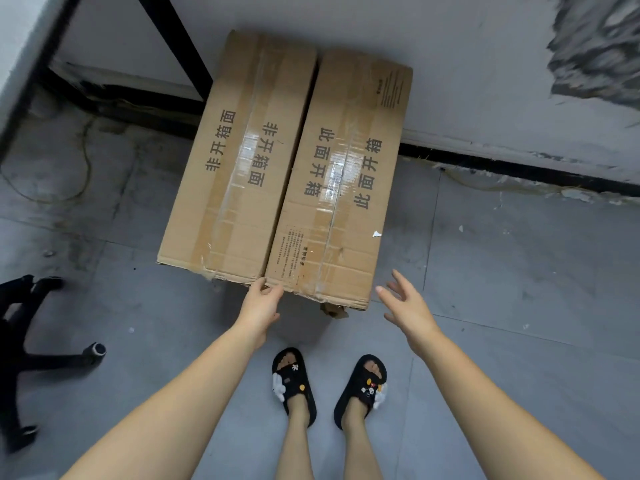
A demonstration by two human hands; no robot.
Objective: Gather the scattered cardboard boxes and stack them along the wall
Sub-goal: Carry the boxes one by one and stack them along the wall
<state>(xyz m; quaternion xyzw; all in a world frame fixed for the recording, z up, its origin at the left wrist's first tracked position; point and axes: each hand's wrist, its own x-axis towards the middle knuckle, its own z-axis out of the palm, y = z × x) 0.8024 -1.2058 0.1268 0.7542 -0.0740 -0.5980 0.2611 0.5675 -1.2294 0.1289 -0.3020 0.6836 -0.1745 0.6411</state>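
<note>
Beside the boxes (284,168), a chair base (20,355) flanks open hands (259,303).

We judge this an office storeroom: grey tiled floor (502,306), scuffed white wall (467,81) with black skirting, black wheeled office-chair base (31,358) at lower left, two taped brown cardboard cartons (284,168) at centre.

Two long cardboard boxes lie side by side, touching: the left box (239,161) and the right box (341,181), far ends at the wall (485,64). The left hand (260,303) touches the right box's near corner; the right hand (403,303) hovers spread beside it.
</note>
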